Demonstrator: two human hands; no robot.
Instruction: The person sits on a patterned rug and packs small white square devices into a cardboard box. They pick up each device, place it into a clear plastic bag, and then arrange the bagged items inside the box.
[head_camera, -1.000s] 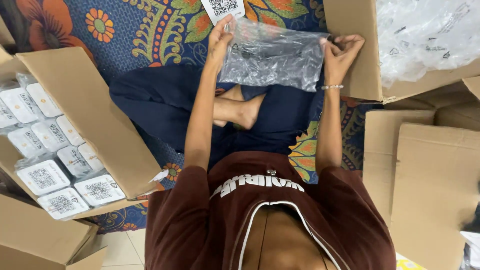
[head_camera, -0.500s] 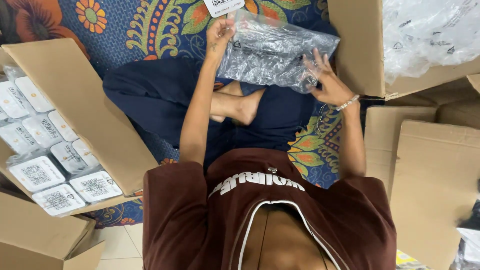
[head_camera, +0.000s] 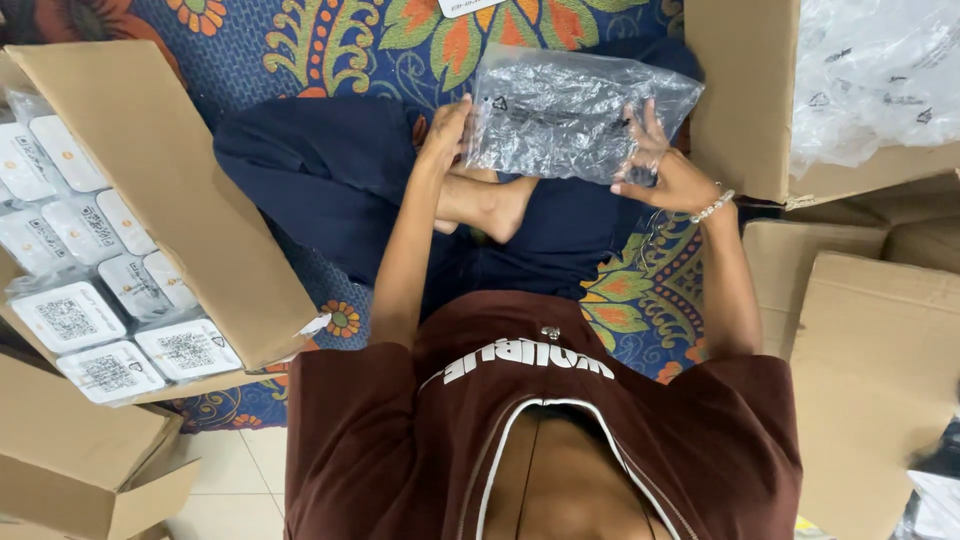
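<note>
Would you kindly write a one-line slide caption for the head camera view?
Seated person's left hand and right hand hold a crinkled clear plastic bag above their lap, between open cardboard boxes.

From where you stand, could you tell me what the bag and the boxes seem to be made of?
Bag: thin clear plastic film, by its look; glossy, crinkled, see-through. Boxes: brown corrugated cardboard, matte, with creased flaps. Left hand and right hand hold the bag.

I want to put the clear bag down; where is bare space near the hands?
Bare patterned rug lies beyond the clear bag, between the two open cartons. The left carton is crowded with white packets; the right carton holds plastic wraps.
</note>
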